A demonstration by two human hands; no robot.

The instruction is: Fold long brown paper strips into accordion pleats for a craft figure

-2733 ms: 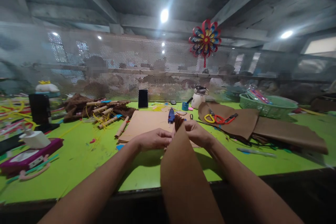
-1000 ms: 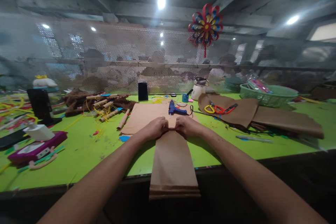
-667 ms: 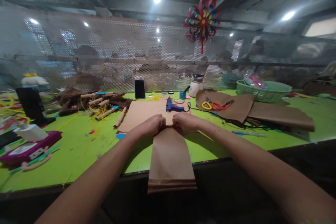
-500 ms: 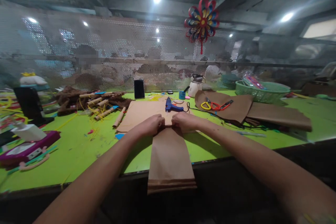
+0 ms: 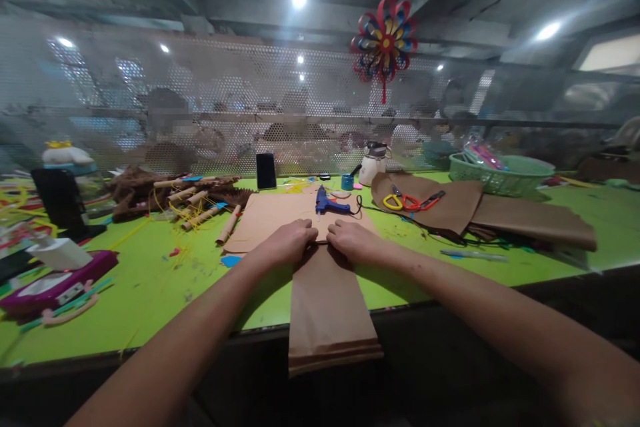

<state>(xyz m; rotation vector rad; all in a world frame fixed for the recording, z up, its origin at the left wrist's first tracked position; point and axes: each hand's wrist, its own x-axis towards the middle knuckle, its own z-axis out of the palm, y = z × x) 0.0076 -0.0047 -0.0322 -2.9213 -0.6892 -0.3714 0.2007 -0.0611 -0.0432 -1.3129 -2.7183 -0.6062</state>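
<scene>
A long folded strip of brown kraft paper [image 5: 330, 307] runs from my hands toward me, and its layered near end hangs past the table edge. My left hand [image 5: 295, 240] grips the far end of the strip at its left side, fingers curled. At the right side of that same end, my right hand [image 5: 350, 240] also has its fingers curled on the paper. Just beyond both hands, a blue hot glue gun [image 5: 333, 203] lies on a flat tan sheet of cardboard [image 5: 270, 213].
Rolled paper tubes [image 5: 200, 213] and crumpled brown paper lie left, near a purple power strip [image 5: 65, 283]. To the right are scissors [image 5: 413, 202] on brown paper [image 5: 450, 210], a pen [image 5: 475, 255] and a green basket [image 5: 500, 177]. A phone [image 5: 266, 171] stands at the back.
The near end of the paper strip has swung slightly right and toward me. My fingers have shifted a little at the far end, with both hands still on it.
</scene>
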